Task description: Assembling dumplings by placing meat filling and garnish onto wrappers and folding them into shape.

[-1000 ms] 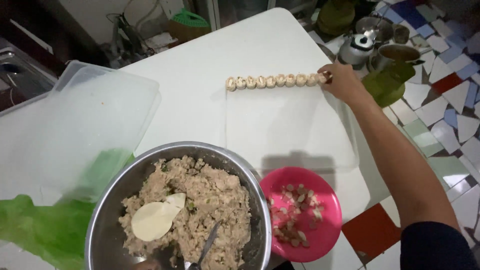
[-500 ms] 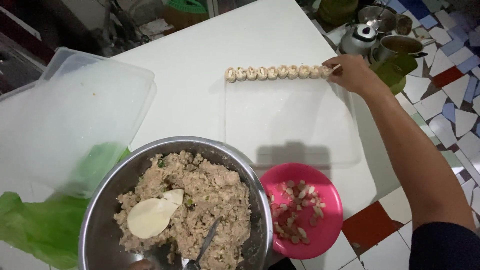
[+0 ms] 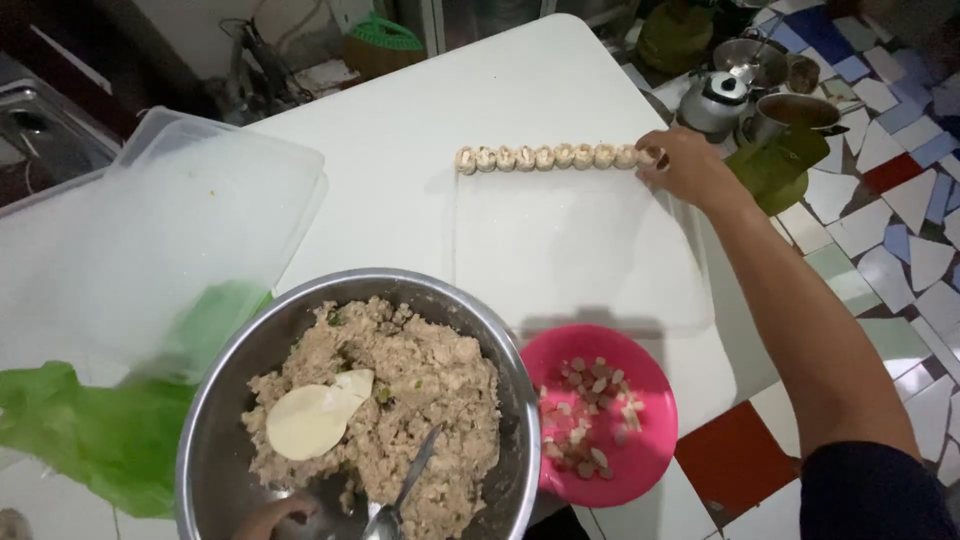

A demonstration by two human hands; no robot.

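Observation:
My right hand (image 3: pixel 690 165) reaches across the white table to the right end of a row of several small dumplings (image 3: pixel 555 157). Its fingertips pinch the last dumpling (image 3: pixel 650 155). The row lies along the far edge of a clear flat tray (image 3: pixel 580 260). Only the fingers of my left hand (image 3: pixel 268 516) show at the bottom edge, resting on the near rim of a steel bowl (image 3: pixel 215 400). That bowl holds minced filling (image 3: pixel 420 390), a round dough wrapper (image 3: pixel 310 418) and a spoon (image 3: pixel 405 485).
A pink bowl (image 3: pixel 640 470) of chopped pieces stands right of the steel bowl. At left lie a clear plastic container (image 3: pixel 170 230) and a green plastic bag (image 3: pixel 90 430). A kettle (image 3: pixel 715 100), pots and a green cloth (image 3: pixel 775 165) sit on the tiled floor beyond the table's right edge.
My right hand stays at the right end of the dumpling row, its fingers now closer over the last piece. The view has shifted slightly.

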